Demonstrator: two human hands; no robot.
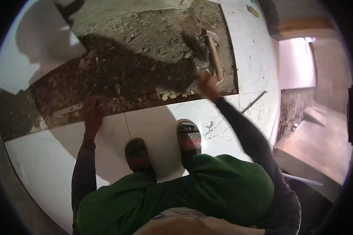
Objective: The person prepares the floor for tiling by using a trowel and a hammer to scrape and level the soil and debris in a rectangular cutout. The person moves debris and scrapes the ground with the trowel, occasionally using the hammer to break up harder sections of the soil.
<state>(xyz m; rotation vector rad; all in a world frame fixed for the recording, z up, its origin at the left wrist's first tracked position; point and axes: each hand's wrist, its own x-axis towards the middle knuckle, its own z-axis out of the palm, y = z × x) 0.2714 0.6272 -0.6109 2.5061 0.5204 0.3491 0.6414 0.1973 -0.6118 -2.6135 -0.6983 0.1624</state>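
My right hand is closed around a blurred hand tool that looks like a trowel, with a pale handle and a greyish blade over the rubble. Just beside it lies a hammer with a wooden handle, its head away from me. My left hand reaches down at the near edge of the dirt bed, close to a pale flat strip. Shadow and blur hide its fingers, so whether it holds anything is unclear.
White floor tiles border the dirt on the near and right sides. A large pale tile covers the far left. A thin dark rod and crumbs lie at the right. My sandaled feet stand on the near tiles. A pale step rises further right.
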